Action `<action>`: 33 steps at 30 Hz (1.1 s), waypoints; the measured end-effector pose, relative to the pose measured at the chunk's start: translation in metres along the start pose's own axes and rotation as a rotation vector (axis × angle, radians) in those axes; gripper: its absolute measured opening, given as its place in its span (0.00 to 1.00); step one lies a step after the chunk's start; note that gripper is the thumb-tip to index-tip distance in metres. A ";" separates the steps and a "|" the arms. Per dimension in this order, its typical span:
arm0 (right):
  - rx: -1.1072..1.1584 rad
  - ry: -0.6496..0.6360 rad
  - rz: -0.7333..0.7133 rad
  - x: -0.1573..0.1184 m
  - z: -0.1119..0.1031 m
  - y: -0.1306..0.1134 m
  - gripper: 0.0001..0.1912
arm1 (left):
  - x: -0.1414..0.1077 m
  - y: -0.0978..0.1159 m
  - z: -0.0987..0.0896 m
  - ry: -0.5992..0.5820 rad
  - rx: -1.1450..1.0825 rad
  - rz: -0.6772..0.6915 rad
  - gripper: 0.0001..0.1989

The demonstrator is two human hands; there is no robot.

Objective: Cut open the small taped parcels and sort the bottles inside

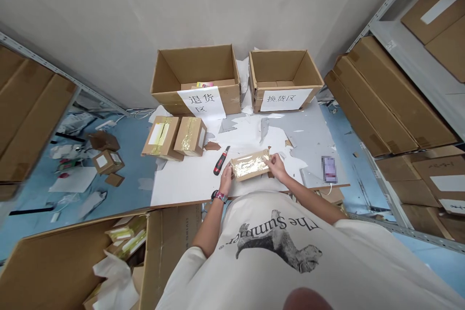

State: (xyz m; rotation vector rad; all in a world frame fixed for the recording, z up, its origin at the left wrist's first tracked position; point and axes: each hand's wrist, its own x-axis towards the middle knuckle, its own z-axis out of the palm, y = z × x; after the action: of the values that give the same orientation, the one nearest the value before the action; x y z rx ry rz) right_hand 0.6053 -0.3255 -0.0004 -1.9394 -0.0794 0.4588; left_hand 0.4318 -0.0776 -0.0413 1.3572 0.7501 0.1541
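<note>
My left hand [225,178] and my right hand [276,165] grip the two ends of a small cardboard parcel [250,164], wrapped in shiny clear tape. Just left of my left hand, a box cutter with a red and black handle [220,161] lies on the white tabletop [189,186]. Farther toward the back sit two more taped cardboard parcels [162,136] [190,136], side by side. A blurred phone [329,169] lies to the right of my right hand.
Two open cardboard boxes stand at the table's back edge, one signed 退货区 [196,70] and one signed 换货区 [285,75]. Shelves of cartons [388,99] flank the table. An open carton with tissue [116,271] sits at lower left. Scraps litter the blue floor [140,131].
</note>
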 end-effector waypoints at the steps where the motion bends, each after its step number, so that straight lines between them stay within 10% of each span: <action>1: 0.013 0.018 -0.007 0.008 0.001 -0.004 0.22 | 0.006 0.005 -0.005 0.006 0.009 -0.008 0.36; 6: -0.049 0.067 0.160 0.034 0.021 -0.015 0.25 | 0.040 0.028 -0.035 0.315 0.495 0.061 0.32; 9: -0.044 0.007 0.242 0.033 0.037 -0.018 0.29 | 0.048 0.030 -0.048 0.304 0.677 -0.067 0.27; 15: 0.002 0.037 -0.150 0.040 0.041 -0.041 0.37 | 0.037 0.018 -0.060 0.258 0.497 -0.239 0.16; 20: 0.094 -0.048 -0.180 0.018 0.057 -0.061 0.28 | 0.007 0.017 -0.032 0.341 0.282 -0.159 0.36; 25: 0.392 -0.488 0.051 -0.018 0.081 -0.065 0.25 | -0.014 0.045 -0.009 -0.022 0.143 -0.003 0.35; 28: 0.433 -0.301 0.104 -0.013 0.069 -0.067 0.23 | -0.010 0.065 0.001 0.144 0.341 0.227 0.30; 33: 0.380 0.033 0.183 0.016 0.020 -0.073 0.19 | 0.010 0.071 0.048 0.134 0.675 0.374 0.66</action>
State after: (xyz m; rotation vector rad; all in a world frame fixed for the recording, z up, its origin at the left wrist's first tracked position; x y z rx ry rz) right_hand 0.6244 -0.2737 0.0540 -1.5851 0.1958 0.5218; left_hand 0.4885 -0.0949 0.0208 2.1462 0.6768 0.3072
